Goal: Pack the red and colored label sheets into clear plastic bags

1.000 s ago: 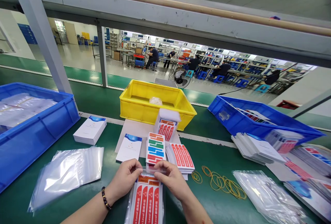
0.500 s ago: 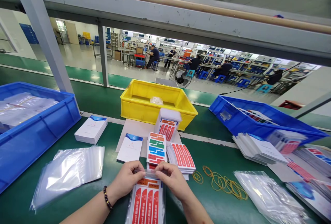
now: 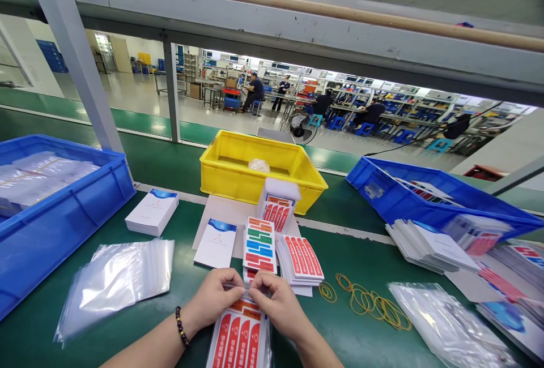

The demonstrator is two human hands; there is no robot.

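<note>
A clear plastic bag (image 3: pixel 240 337) with red and orange printed sticker sheets inside lies at the front edge before me. My left hand (image 3: pixel 219 295) pinches the left part of its top edge, thumb against forefinger. Close beside it, my right hand (image 3: pixel 272 299) pinches the same edge with thumb and forefinger. Just beyond my fingers is a stack of multicoloured sticker sheets (image 3: pixel 259 243). Right of that stands a stack of red sticker sheets (image 3: pixel 301 260), and on the left a white booklet with a blue top (image 3: pixel 216 243).
Flat clear bags (image 3: pixel 119 286) and a booklet stack (image 3: pixel 152 212) lie left, near a blue bin (image 3: pixel 63 215). A yellow bin (image 3: pixel 238 181) stands behind filled bags (image 3: pixel 276 206). Rubber bands (image 3: pixel 374 306), more clear bags (image 3: pixel 450 322) and another blue bin (image 3: pixel 433 201) are right.
My right hand has slid left along the bag's top edge, closer to my left hand. The bag leans slightly more. The whole view has shifted a little.
</note>
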